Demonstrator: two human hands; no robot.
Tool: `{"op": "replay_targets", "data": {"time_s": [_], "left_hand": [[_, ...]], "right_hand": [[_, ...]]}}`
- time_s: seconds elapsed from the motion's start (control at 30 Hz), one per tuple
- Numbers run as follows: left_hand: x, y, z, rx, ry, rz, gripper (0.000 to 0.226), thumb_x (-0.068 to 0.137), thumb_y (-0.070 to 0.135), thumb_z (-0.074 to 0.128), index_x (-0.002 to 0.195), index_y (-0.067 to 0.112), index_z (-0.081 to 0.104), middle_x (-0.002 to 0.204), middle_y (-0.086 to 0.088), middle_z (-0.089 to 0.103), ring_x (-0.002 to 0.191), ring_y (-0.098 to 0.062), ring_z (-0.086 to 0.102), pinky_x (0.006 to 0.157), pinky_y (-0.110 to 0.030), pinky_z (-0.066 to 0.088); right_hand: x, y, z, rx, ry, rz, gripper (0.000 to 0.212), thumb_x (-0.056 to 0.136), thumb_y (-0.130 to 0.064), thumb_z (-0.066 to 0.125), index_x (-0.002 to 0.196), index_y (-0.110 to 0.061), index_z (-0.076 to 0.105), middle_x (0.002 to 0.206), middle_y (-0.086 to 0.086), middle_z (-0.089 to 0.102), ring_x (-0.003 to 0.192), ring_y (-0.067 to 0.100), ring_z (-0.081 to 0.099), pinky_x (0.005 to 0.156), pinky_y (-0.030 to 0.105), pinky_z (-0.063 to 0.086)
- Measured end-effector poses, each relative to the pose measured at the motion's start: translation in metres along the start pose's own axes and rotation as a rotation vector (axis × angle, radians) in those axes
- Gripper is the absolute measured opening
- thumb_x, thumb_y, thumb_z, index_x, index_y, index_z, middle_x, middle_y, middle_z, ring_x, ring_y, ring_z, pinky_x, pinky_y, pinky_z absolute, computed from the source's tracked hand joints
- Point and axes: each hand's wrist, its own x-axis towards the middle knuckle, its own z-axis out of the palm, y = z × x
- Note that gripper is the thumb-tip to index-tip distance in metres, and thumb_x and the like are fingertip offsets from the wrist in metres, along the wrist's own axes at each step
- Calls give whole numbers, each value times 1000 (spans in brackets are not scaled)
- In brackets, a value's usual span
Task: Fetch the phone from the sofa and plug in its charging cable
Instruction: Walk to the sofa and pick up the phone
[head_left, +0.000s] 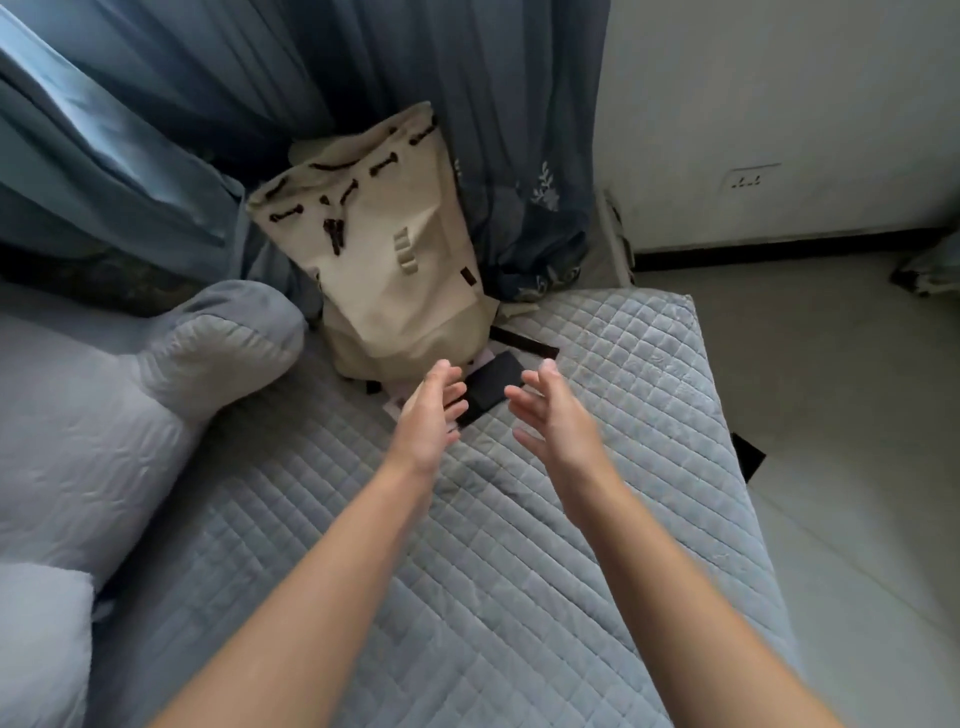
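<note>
Both hands reach out, left hand (431, 415) and right hand (550, 415) spread and empty, over the quilted sofa (467, 545); beige backpack (384, 260) behind. Dark phone (493, 387) lies between them: pinch its long edges, lift flat.

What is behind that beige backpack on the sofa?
Behind the beige backpack hang blue curtains, which it leans against. A dark strip shows low down to the left. The backpack covers whatever is directly behind it, so wall or window there cannot be seen.
</note>
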Motion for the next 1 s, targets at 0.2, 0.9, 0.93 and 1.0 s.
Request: {"op": "replay_targets", "data": {"time_s": [0.2,0.9,0.93,1.0], "left_hand": [[100,-82,-1,106,49,13,23,98,41,44,106,29,62,115,5,64,105,-10,59,100,-37,44],[226,-160,17,1432,-30,389,45,85,31,62,124,14,47,126,-16,47,116,-38,44,84,-47,46],[223,-162,19,1434,-23,386,43,84,32,63,120,14,47,123,-16,46,115,-38,44,80,-45,45],[216,-168,21,1449,-26,391,42,83,31,64,116,14,46,121,-16,45,114,-37,44,74,-42,40]], "right_hand": [[86,70,-7,-5,58,13,52,97,-47,34,136,-16,46,131,6,58,119,15,55,104,40,43],[123,143,-32,107,140,11,44,99,-39,34,134,-18,48,127,5,60,117,17,57,103,40,44],[121,145,-32,105,143,12,43,99,-39,34,133,-19,49,127,5,60,117,17,58,103,41,44],[118,147,-33,101,149,14,40,99,-40,34,130,-21,49,127,5,61,116,16,58,103,42,44]]}}
